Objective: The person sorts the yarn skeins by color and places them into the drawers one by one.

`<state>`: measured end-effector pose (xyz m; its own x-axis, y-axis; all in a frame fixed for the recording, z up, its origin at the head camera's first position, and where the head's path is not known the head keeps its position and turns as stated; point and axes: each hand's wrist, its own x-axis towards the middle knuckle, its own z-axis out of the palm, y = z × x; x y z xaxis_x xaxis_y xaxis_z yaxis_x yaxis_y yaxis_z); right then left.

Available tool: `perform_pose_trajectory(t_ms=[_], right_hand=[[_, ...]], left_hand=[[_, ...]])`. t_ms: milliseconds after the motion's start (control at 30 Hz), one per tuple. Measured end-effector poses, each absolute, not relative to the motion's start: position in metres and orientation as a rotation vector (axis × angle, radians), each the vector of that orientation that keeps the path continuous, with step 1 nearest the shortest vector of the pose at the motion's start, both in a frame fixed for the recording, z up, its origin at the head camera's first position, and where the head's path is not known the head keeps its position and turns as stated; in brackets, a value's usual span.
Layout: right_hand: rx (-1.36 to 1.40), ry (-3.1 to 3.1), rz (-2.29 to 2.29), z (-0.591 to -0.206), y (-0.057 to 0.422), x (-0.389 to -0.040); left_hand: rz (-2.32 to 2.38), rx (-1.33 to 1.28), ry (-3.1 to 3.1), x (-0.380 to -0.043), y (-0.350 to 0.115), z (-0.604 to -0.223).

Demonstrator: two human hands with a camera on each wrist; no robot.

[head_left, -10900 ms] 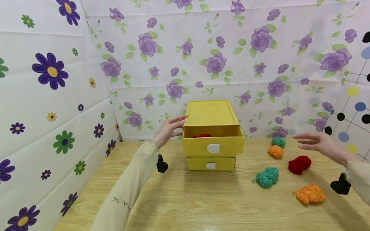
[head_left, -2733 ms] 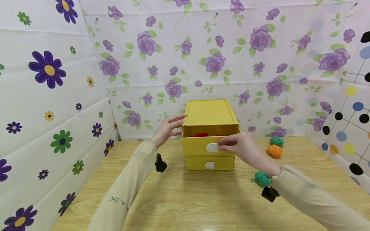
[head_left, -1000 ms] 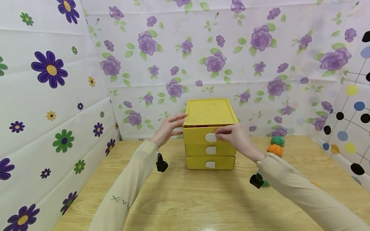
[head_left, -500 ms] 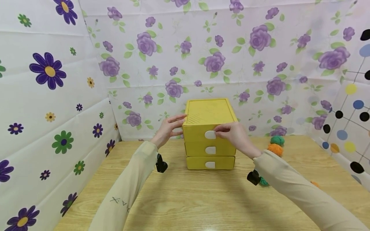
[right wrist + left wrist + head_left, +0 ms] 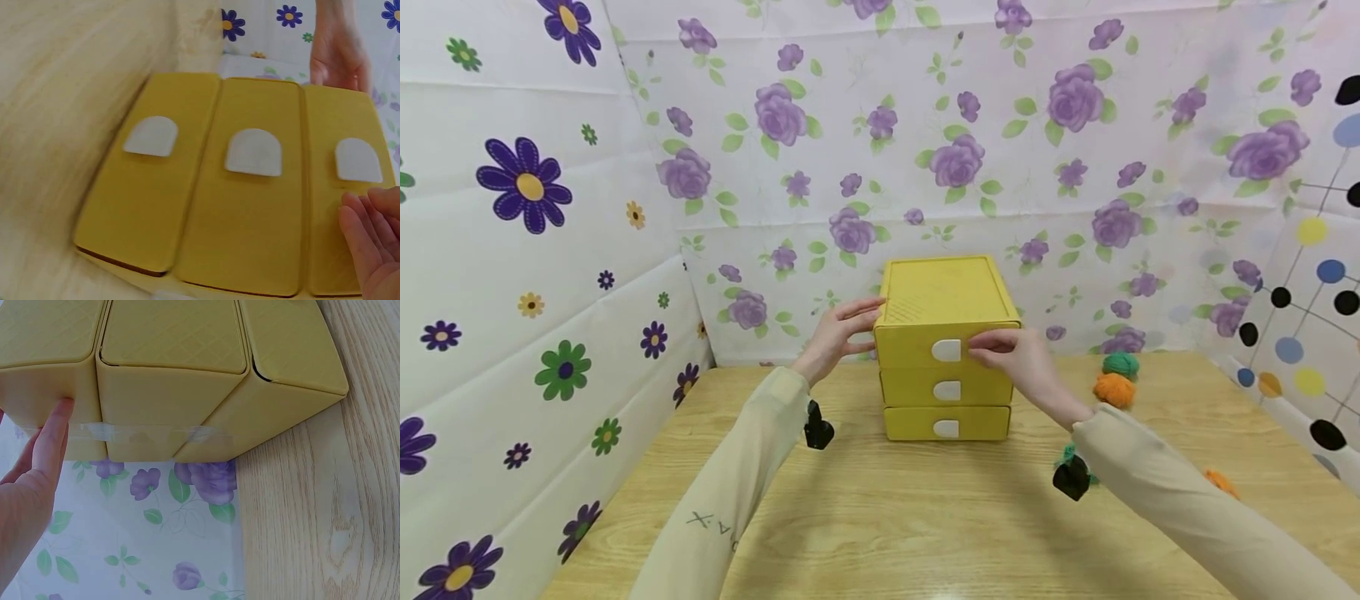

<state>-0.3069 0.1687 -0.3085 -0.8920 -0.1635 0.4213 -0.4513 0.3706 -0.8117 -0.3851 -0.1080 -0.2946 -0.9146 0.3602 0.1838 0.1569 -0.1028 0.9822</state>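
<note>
A yellow three-drawer unit (image 5: 951, 292) stands on the table, its drawers pushed in. White tab handles sit on the top drawer (image 5: 906, 346), middle drawer (image 5: 898, 388) and bottom drawer (image 5: 902, 423). My left hand (image 5: 838, 333) rests with extended fingers against the unit's left side at top-drawer height; in the left wrist view a fingertip touches the yellow side wall. My right hand (image 5: 1018, 358) is just right of the top handle (image 5: 947, 350), a small gap between them. Its fingers are loosely bent and hold nothing. The drawers' insides are hidden.
Green yarn (image 5: 1121, 364) and orange yarn (image 5: 1115, 390) lie right of the unit. Another green ball (image 5: 1068, 454) is mostly hidden by the right wrist's black camera (image 5: 1072, 477). More orange yarn (image 5: 1222, 482) shows past the sleeve. Patterned cloth hangs behind.
The top drawer, earlier open with red yarn inside, was pushed in by my right hand, which then let go of the handle and moved slightly right. The red yarn left its table spot. Left hand unmoved.
</note>
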Motion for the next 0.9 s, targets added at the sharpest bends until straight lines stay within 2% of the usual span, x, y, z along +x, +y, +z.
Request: perform_pose_trajectory(t_ms=[400,900], right_hand=[[0.427,-2.423,1.689,-0.350,0.174,-0.308],[0.420,-2.401,1.572,-0.372,0.164,-0.313]], left_hand=[[2.165,0.567,2.005,-0.384,-0.108,-0.294],[2.171,0.583,2.005,-0.383,-0.107,-0.294]])
